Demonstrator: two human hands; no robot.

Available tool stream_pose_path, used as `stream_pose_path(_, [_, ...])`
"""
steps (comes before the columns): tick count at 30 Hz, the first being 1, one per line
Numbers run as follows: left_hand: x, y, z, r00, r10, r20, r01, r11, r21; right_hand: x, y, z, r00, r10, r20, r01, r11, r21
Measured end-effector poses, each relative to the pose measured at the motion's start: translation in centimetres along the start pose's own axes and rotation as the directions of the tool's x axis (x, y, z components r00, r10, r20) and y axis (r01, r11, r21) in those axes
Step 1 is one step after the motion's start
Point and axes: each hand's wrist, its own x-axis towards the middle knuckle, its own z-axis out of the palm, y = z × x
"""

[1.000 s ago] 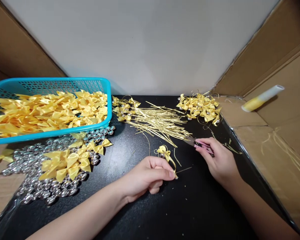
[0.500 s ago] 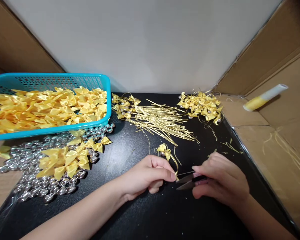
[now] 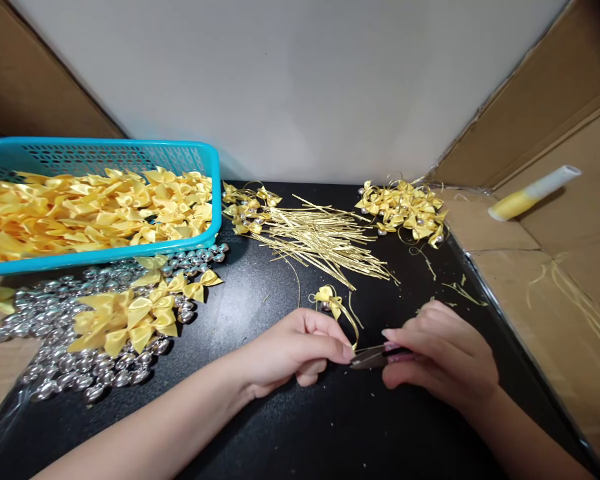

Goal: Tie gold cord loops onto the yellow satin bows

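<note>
Scissors (image 3: 369,360) fill the grip of the right hand (image 3: 445,357), tips just beside the left hand (image 3: 305,347), which pinches gold cord (image 3: 355,325) from a yellow bow (image 3: 325,293) at desk (image 3: 290,427) centre.

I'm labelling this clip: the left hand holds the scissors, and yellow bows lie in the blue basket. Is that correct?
Not quite: in the head view the right hand holds the scissors. The yellow bows do lie in the blue basket.

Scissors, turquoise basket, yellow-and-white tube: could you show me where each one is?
Scissors (image 3: 368,361): head view, on the blades.
Turquoise basket (image 3: 100,255): head view, on the front rim.
Yellow-and-white tube (image 3: 533,193): head view, midway along its side.
</note>
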Motion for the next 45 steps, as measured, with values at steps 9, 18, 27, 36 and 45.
stream_pose_path(9, [0.01, -0.05, -0.04, 1.0, -0.005, 0.002, 0.005, 1.0, -0.003, 0.2, -0.02, -0.09, 1.0, -0.011, 0.0, 0.011, 1.0, 0.011])
stream_pose_path(18, [0.07, -0.12, -0.08, 1.0, -0.013, -0.002, 0.013, 1.0, -0.013, -0.03, 0.07, 0.27, 1.0, -0.011, -0.026, 0.011, 1.0, 0.015])
stream_pose_path(27, [-0.02, 0.02, 0.0, 1.0, -0.017, -0.004, 0.017, 1.0, -0.009, -0.12, 0.08, 0.19, 0.999, -0.031, -0.025, 0.032, 0.999, 0.028])
stream_pose_path(36, [0.0, 0.05, 0.1, 1.0, -0.011, -0.012, 0.01, 1.0, -0.008, 0.22, -0.13, 0.08, 0.999, -0.02, -0.041, 0.021, 1.0, 0.015])
stream_pose_path(45, [0.04, -0.04, -0.03, 1.0, -0.009, -0.005, 0.009, 1.0, -0.01, 0.09, 0.01, -0.05, 0.999, -0.013, -0.051, 0.013, 1.0, 0.0])
